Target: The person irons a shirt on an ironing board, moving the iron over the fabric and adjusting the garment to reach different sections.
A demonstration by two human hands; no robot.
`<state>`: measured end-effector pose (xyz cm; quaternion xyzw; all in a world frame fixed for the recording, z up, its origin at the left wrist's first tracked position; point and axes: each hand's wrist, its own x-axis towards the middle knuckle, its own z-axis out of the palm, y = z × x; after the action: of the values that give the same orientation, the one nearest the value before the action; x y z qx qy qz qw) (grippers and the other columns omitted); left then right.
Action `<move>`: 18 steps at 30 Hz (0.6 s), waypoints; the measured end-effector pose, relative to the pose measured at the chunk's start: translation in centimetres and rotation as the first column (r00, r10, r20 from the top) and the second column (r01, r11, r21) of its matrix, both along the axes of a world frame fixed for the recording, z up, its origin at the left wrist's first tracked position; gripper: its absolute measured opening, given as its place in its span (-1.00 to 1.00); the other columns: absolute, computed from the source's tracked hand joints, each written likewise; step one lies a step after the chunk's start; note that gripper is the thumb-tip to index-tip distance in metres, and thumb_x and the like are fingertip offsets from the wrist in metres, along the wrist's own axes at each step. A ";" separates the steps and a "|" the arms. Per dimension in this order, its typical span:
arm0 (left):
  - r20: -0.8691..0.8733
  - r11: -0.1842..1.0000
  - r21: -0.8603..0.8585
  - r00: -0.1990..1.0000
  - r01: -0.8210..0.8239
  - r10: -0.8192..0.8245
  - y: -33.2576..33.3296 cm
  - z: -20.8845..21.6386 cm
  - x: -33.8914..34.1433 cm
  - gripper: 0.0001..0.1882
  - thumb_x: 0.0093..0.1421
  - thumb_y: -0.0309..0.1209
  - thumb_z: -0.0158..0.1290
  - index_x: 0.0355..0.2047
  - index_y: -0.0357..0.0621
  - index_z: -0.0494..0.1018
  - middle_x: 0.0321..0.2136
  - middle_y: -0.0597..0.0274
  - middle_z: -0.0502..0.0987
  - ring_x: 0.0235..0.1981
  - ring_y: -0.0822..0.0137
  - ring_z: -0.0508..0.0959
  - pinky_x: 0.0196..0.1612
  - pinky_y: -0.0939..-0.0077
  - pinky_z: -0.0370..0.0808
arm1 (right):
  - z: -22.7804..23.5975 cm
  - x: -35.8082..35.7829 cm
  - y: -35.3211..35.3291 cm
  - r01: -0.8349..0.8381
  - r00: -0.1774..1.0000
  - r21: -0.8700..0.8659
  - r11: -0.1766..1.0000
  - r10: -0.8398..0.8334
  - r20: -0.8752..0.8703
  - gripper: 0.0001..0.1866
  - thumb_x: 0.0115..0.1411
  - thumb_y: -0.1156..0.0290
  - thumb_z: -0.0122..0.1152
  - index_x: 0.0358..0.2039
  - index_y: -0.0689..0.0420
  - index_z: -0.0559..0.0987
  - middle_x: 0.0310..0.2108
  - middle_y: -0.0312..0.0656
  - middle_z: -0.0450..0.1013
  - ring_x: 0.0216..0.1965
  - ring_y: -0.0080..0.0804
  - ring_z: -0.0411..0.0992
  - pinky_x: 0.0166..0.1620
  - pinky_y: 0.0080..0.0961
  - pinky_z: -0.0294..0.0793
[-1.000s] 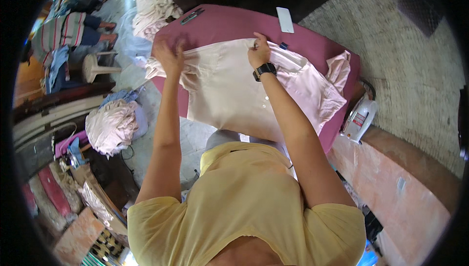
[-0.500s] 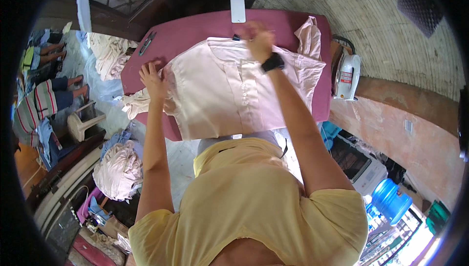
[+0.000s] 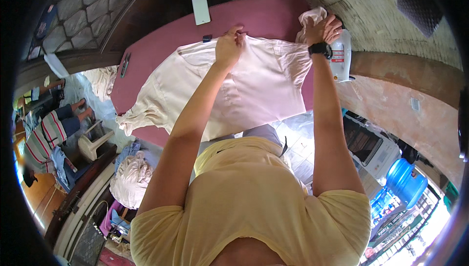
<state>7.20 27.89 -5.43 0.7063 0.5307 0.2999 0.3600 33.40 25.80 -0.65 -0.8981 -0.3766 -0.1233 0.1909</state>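
Note:
A pale pink blouse [image 3: 259, 80] lies spread over the maroon ironing board [image 3: 161, 51], its lower edge toward me. My left hand [image 3: 229, 47] is at the blouse's upper edge by the neckline, fingers bent and pinched on the cloth. At the far right end of the board, my right hand [image 3: 324, 30], wearing a black watch, has its fingers apart. Its thumb side touches the bunched sleeve, and its fingers reach over beside the white iron [image 3: 342, 53]. The hand partly hides the iron's handle.
A white phone-like slab [image 3: 201, 10] lies at the board's back edge, and a dark slim tool [image 3: 125, 65] lies at its left. Piled clothes [image 3: 131, 180] and a stool [image 3: 94, 141] are to the left. A blue water jug [image 3: 406, 182] stands at lower right.
My left hand has moved from the left sleeve to the neckline. My right hand has gone from the collar to the right sleeve by the iron. The blouse has shifted and turned; its button front no longer shows.

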 end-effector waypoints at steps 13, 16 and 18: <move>0.229 0.980 0.196 0.973 -0.046 0.000 -0.6 -2.0 1.6 -0.63 0.02 -0.73 0.04 -0.15 -0.16 0.55 -0.31 0.22 0.43 -0.42 0.41 0.43 -0.35 0.57 0.41 | -5.8 -4.9 -4.1 -0.417 0.903 0.070 0.906 0.422 -0.076 -0.83 0.09 0.38 0.18 -0.26 0.00 0.50 -0.18 -0.18 0.35 -0.17 -0.07 0.30 -0.12 -0.09 0.29; 0.003 0.922 0.385 0.999 -0.032 0.034 -1.8 -0.2 2.5 -0.54 0.01 -0.72 0.04 -0.04 -0.10 0.49 -0.14 0.21 0.39 -0.22 0.32 0.42 -0.16 0.45 0.38 | -6.0 -6.3 -5.1 -0.701 0.708 0.057 0.711 0.703 -0.062 -0.81 0.10 0.39 0.16 -0.22 0.00 0.50 -0.13 -0.18 0.34 -0.12 -0.11 0.30 -0.08 -0.13 0.29; -0.194 0.870 0.481 0.981 0.112 -0.019 -2.4 0.1 2.8 -0.51 0.04 -0.64 0.05 0.03 -0.06 0.43 -0.04 0.22 0.36 -0.08 0.26 0.39 -0.02 0.35 0.32 | -7.6 -7.1 -5.1 -0.768 0.636 0.080 0.635 0.772 -0.021 -0.71 0.10 0.38 0.16 -0.12 0.00 0.51 -0.08 -0.24 0.33 -0.07 -0.19 0.30 -0.04 -0.17 0.29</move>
<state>9.98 25.45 -5.32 0.8164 0.4441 0.3457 0.1292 26.33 20.67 -8.21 -0.6486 -0.7138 -0.0180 0.2636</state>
